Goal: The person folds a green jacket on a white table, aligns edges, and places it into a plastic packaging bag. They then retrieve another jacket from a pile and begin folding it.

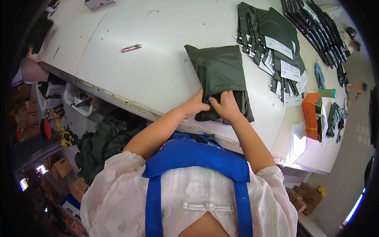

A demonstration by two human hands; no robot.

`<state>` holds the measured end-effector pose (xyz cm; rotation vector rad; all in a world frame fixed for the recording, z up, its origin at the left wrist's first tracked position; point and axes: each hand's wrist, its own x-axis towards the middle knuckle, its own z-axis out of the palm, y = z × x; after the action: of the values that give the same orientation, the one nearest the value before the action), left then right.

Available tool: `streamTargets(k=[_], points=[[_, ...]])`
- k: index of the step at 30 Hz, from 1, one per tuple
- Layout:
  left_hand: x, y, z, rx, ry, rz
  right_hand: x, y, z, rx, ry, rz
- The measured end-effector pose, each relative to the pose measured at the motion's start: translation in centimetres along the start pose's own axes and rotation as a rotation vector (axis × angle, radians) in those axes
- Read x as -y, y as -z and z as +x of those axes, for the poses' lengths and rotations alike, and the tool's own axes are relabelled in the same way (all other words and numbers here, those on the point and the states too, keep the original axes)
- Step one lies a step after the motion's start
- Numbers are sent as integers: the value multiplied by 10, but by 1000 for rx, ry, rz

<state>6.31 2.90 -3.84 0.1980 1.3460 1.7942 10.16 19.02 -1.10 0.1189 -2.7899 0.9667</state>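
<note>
A dark green folded fabric piece, much like a pouch (pixel 221 69), lies on the white table in front of me, with its open side toward me. My left hand (pixel 195 104) is closed on its near left edge, thumb pointing inward. The fingers of my right hand (pixel 227 106) reach under the upper layer at the near edge and are partly hidden there; the thumb stays outside, close to the left hand. Beneath the upper layer, more dark green fabric shows at the near side.
Pink-handled thread snips (pixel 130 48) lie left of the pouch. Dark green pieces with white labels (pixel 276 31) overlap at the far right, beside glossy black packages (pixel 312 27). An orange box (pixel 311 114) stands at right. Below the table's left edge are a white basket (pixel 81 104) and heaped green fabric (pixel 104 144).
</note>
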Motion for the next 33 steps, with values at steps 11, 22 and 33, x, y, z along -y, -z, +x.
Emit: streamTargets(k=[11, 22, 33], points=[[-13, 21, 1, -16, 71, -60, -29, -36, 23, 182, 16, -40], [-5, 8, -22, -284, 14, 284, -41, -11, 93, 424, -121, -145], [29, 17, -27, -229, 95, -78, -33, -60, 82, 272, 46, -229]])
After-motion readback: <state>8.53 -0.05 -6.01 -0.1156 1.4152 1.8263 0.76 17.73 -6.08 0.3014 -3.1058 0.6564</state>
